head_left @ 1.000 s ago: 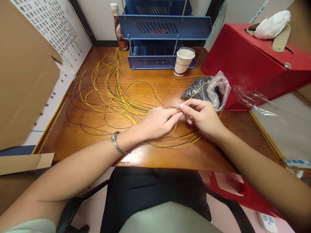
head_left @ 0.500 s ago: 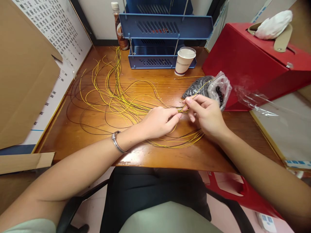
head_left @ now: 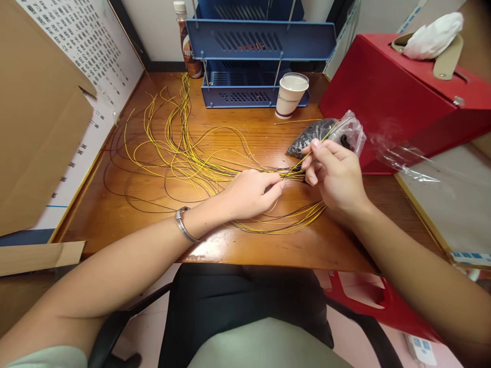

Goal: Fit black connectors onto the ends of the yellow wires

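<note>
Thin yellow and black wires [head_left: 185,134] lie in a loose, looping bundle across the wooden table. My left hand [head_left: 256,191] rests low over the bundle, thumb and forefinger pinched on a wire. My right hand [head_left: 334,171] is raised a little, its thumb and fingertips closed on the same yellow and black wire pair [head_left: 296,165]. That pair runs taut between the two hands, and its free ends stick out up and right past my right fingers. Under my right hand, other wires curve back toward the left. Right behind it sits a clear plastic bag [head_left: 312,137] of small black parts.
A paper cup [head_left: 290,97] stands before a blue tiered rack [head_left: 264,41], with a brown bottle [head_left: 187,43] beside it. A red box [head_left: 399,97] blocks the right rear. Cardboard [head_left: 42,128] leans at the left; the table's front edge is near my lap.
My right hand has moved up and to the right along the wire pair, away from my left hand. The left hand stays almost in place.
</note>
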{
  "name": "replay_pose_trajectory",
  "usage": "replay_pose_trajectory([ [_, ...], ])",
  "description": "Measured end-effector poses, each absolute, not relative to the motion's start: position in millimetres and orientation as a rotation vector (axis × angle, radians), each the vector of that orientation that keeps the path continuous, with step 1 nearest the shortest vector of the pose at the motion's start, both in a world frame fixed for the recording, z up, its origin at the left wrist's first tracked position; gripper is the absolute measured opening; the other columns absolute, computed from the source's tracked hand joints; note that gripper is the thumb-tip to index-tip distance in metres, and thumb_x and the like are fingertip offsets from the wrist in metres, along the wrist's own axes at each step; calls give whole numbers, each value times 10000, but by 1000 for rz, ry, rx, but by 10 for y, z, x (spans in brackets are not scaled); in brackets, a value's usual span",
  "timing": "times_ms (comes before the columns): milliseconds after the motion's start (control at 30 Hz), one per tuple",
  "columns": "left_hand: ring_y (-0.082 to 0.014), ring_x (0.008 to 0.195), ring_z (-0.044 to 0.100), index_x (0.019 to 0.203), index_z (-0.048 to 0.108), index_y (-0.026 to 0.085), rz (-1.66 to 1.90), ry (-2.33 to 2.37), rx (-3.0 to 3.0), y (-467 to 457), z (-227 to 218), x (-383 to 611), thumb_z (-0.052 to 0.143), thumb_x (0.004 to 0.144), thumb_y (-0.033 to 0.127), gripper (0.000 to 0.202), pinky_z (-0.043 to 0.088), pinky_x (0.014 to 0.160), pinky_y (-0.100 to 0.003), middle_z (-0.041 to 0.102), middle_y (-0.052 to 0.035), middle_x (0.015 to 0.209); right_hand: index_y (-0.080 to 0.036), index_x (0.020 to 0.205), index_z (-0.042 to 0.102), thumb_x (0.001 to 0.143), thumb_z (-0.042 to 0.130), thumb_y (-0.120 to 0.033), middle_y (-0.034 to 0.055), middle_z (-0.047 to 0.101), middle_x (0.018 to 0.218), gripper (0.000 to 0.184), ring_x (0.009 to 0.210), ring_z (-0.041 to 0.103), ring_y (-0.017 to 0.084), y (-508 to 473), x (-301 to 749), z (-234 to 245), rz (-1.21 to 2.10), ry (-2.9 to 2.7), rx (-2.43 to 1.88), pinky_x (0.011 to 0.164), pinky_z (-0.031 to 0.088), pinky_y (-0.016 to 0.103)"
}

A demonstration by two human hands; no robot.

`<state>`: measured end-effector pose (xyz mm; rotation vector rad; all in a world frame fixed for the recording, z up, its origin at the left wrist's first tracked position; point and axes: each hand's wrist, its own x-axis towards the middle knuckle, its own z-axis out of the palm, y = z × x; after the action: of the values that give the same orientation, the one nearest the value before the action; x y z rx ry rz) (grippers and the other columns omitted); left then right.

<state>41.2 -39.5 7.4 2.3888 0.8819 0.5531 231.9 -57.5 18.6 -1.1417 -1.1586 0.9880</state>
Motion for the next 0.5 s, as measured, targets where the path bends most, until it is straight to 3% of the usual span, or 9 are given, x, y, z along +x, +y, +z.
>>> replay_pose_trajectory([
  [267, -107, 523, 456, 756, 659, 170, 583, 866, 2364, -398, 68, 408, 432, 980, 308, 347, 329, 580, -254, 592, 5, 606, -181, 701, 644, 803, 742, -593, -30, 585, 562, 436, 402, 448, 68, -655, 2221, 172, 1157, -1462, -1222, 394, 324, 226],
  [500, -108, 540, 476, 822, 701, 174, 576, 864, 2357, -404, 76, 411, 440, 994, 321, 346, 328, 587, -256, 634, -2, 642, -173, 641, 634, 811, 730, -596, -28, 564, 501, 466, 412, 456, 76, -667, 2217, 193, 1047, -1548, -1288, 418, 346, 228],
])
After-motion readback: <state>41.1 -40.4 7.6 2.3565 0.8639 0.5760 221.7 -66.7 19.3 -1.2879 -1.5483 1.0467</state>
